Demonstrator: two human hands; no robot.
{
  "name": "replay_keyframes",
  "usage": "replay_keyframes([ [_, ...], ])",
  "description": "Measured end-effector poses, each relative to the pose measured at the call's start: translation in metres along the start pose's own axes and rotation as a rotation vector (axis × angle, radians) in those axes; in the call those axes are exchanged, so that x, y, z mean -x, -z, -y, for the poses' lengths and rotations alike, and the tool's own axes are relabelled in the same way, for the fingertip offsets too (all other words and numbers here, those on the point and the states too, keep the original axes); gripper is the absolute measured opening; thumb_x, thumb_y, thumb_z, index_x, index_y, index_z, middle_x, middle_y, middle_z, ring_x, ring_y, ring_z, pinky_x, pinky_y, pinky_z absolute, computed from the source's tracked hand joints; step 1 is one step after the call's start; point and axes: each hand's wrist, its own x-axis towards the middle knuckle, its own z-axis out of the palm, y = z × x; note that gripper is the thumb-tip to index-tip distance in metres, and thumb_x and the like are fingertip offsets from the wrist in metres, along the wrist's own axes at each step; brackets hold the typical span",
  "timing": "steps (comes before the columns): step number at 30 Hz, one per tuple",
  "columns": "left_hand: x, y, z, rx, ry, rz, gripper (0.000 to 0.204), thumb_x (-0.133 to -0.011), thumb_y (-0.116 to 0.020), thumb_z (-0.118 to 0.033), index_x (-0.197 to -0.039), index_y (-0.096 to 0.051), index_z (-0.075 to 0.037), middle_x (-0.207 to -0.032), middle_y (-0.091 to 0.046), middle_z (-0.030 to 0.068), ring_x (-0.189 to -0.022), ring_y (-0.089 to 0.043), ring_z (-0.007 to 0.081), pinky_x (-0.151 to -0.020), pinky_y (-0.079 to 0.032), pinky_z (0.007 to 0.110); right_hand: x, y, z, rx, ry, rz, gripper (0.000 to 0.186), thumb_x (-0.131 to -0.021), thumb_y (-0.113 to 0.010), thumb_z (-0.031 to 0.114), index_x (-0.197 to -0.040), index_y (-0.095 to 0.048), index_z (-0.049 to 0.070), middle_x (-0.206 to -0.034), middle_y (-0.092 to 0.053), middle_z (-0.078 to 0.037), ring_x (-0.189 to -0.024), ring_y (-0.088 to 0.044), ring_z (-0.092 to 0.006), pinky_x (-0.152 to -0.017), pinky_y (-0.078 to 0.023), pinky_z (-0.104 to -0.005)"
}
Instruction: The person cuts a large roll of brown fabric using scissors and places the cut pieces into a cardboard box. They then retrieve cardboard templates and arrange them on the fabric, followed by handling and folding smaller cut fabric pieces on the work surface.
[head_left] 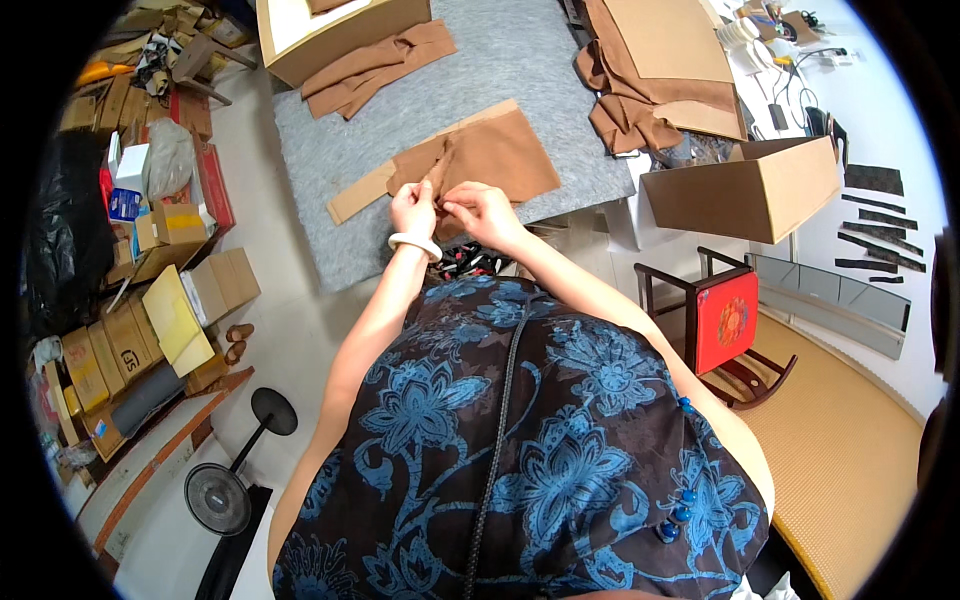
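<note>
At the near edge of the grey felt-covered table (345,150), both my hands are closed on a piece of brown fabric (505,160). My left hand (412,210), with a pale bangle (414,243) at the wrist, pinches a gathered fold. Just to its right, my right hand (484,214) grips the fabric with bent fingers, and the fingertips of both hands nearly meet. The fabric spreads flat to the right, and some of it hangs below my hands. Beneath it lies a flat tan strip (358,194), which sticks out to the left.
Another folded brown fabric piece (385,65) lies farther back, beside a cardboard box (350,42). More brown fabric (635,115) bunches at the right by a cardboard sheet (665,40). An open cardboard box (745,190) and a red-seated chair (727,320) stand at right.
</note>
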Motion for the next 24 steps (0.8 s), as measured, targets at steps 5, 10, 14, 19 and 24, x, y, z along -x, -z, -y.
replay_keyframes([
  [5, -0.012, 0.048, -0.033, -0.154, -0.252, -0.267, 0.015, -0.093, -0.064, -0.017, -0.084, -0.058, -0.006, -0.076, -0.057, -0.0007, -0.069, -0.053, 0.0082, -0.063, -0.047, 0.025, 0.002, 0.077, -0.002, -0.099, -0.231, -0.35, 0.016, -0.093, -0.063, 0.017, -0.092, -0.067, 0.002, -0.085, -0.064, 0.001, -0.081, -0.057, -0.0087, -0.073, -0.047, -0.0249],
  [10, -0.037, 0.12, -0.105, 0.222, -0.326, -0.262, 0.01, -0.095, -0.06, -0.014, -0.096, -0.06, -0.004, -0.086, -0.058, -0.0005, -0.079, -0.051, 0.008, -0.072, -0.044, 0.025, -0.012, 0.198, 0.001, -0.435, -0.125, -0.803, 0.013, -0.095, -0.054, 0.015, -0.091, -0.063, 0.007, -0.085, -0.06, 0.005, -0.075, -0.052, -0.0036, -0.067, -0.041, -0.0205],
  [14, -0.055, 0.168, -0.14, 0.205, -0.489, -0.34, 0.012, -0.096, -0.057, -0.014, -0.098, -0.058, -0.002, -0.088, -0.06, 0.0014, -0.077, -0.053, 0.009, -0.072, -0.045, 0.024, -0.031, 0.256, 0.006, -0.492, -0.094, -0.851, 0.013, -0.097, -0.053, 0.015, -0.095, -0.062, 0.006, -0.088, -0.062, 0.002, -0.081, -0.057, -0.0072, -0.073, -0.047, -0.0229],
  [19, -0.077, 0.224, -0.16, 0.157, -0.687, -0.522, 0.014, -0.096, -0.058, -0.013, -0.1, -0.056, 0.0, -0.094, -0.064, 0.0061, -0.086, -0.057, 0.0118, -0.078, -0.046, 0.026, -0.073, 0.294, -0.003, 0.008, 0.05, -0.913, 0.018, -0.099, -0.054, 0.018, -0.099, -0.061, 0.002, -0.084, -0.061, 0.002, -0.075, -0.05, -0.0052, -0.07, -0.043, -0.0214],
  [24, -0.105, 0.268, -0.167, -0.029, -0.891, -0.57, 0.018, -0.094, -0.063, -0.016, -0.097, -0.06, 0.001, -0.089, -0.064, 0.0046, -0.081, -0.056, 0.0106, -0.076, -0.046, 0.025, -0.122, 0.296, -0.008, 0.42, 0.18, -0.943, 0.02, -0.095, -0.061, 0.026, -0.103, -0.066, 0.008, -0.07, -0.068, -0.007, -0.061, -0.055, -0.0085, -0.056, -0.045, -0.0283],
])
